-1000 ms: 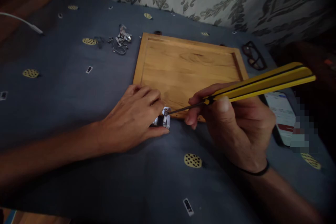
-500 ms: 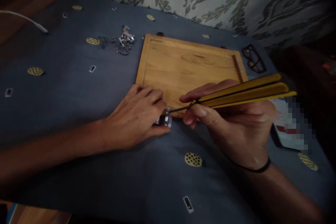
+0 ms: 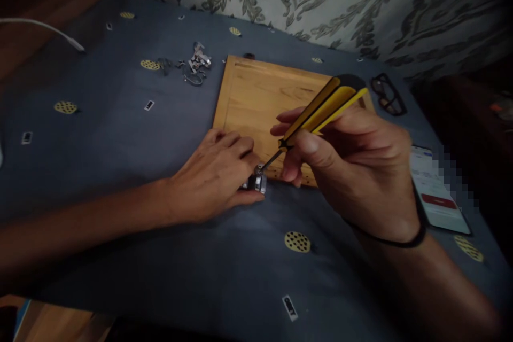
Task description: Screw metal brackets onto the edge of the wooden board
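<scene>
My left hand (image 3: 218, 176) is closed around a small shiny metal part (image 3: 259, 181), pressing it down at the near edge of a wooden board (image 3: 256, 96). Most of that part is hidden under my fingers, so its kind cannot be made out. Between the thumb and fingers of my right hand (image 3: 352, 171) is a yellow and black screwdriver (image 3: 316, 115). Its handle tilts up to the right, while its thin shaft points down left and its tip meets the top of the metal part.
Loose small metal pieces (image 3: 196, 64) lie in a heap left of the board. Dark-framed glasses (image 3: 388, 95) rest beyond its right side, and a phone (image 3: 438, 192) is by my right wrist. A white cable (image 3: 48, 26) reaches in over the blue patterned cloth (image 3: 132, 256).
The screwdriver has swung from nearly flat to a steeper tilt, its handle end moving up and left. My right hand has turned with it. My left hand keeps its grip.
</scene>
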`<state>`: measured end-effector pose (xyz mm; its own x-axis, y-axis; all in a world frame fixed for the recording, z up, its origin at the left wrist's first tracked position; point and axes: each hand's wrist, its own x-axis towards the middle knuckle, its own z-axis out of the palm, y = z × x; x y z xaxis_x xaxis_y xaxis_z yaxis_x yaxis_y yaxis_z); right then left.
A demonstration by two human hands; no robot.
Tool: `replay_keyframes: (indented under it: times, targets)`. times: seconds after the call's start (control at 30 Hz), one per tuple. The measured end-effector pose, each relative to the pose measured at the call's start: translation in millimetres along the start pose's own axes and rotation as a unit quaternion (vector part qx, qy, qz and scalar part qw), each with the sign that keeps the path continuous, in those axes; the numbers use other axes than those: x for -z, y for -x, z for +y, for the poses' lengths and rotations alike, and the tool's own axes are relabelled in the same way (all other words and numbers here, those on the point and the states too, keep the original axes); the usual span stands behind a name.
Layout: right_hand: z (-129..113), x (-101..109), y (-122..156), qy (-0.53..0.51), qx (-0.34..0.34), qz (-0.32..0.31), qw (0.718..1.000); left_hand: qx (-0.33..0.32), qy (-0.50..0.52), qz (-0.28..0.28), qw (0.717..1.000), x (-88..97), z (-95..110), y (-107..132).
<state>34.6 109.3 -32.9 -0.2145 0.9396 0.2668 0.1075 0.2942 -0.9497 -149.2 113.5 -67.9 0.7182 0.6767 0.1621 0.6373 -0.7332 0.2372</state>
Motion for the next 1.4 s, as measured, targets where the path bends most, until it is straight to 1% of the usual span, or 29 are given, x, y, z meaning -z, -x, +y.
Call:
replay_keyframes:
  times: [0.1, 0.2, 0.27, 0.4, 0.5, 0.67, 0.73, 0.83, 0.93, 1.07, 1.13, 1.23, 1.4]
  targets:
    - [-0.7, -1.8, -0.2, -0.003, 0.015, 0.031, 0.999, 0.006, -0.002, -0.015, 1.0, 1.3, 1.0, -0.9]
    - [-1.0, -0.1, -1.5, -0.009, 0.015, 0.033, 0.999, 0.013, 0.005, -0.022, 1.0, 1.7, 1.7, -1.1]
    - [-1.3, 2.6, -2.5, -0.014, 0.012, 0.018, 1.0, 0.011, 0.008, -0.015, 1.0, 0.9, 1.4, -0.6]
    - [-4.6, 8.2, -2.5, -0.013, 0.019, -0.032, 0.999, 0.004, 0.006, 0.011, 1.0, -2.1, -0.4, 0.8]
    - [-7.4, 8.6, -0.9, 0.002, 0.011, -0.043, 0.999, 0.003, 0.004, 0.019, 1.0, -3.0, -1.3, 1.1]
    - [-8.5, 3.7, -0.6, -0.018, 0.003, 0.014, 1.0, 0.003, -0.001, 0.005, 1.0, -1.6, -1.8, 1.1]
    - [-8.1, 2.3, -3.3, -0.03, 0.01, 0.022, 0.999, 0.001, -0.005, 0.009, 1.0, -1.4, -2.1, 1.5]
    - [-7.9, 2.5, -9.4, -0.039, 0.025, 0.005, 0.999, -0.001, -0.001, 0.012, 1.0, -1.7, -2.3, 1.8]
    - [-10.0, 5.2, -13.8, -0.017, 0.026, -0.022, 0.999, 0.005, 0.009, 0.012, 1.0, -2.1, -2.1, 1.4]
    - [-14.1, 10.6, -13.3, 0.014, 0.036, -0.064, 0.997, 0.004, 0.013, 0.011, 1.0, -1.8, -1.8, 0.7]
    - [-14.7, 12.3, -11.4, 0.018, 0.033, -0.065, 0.997, 0.002, 0.01, 0.013, 1.0, -1.6, -1.9, 1.0]
    - [-14.1, 12.0, -7.9, 0.03, 0.045, -0.022, 0.998, 0.0, 0.008, 0.017, 1.0, -1.1, -2.0, 1.5]
    - [-14.6, 9.9, -0.7, 0.047, 0.112, 0.087, 0.989, 0.007, 0.008, 0.005, 1.0, 0.6, -1.6, 1.2]
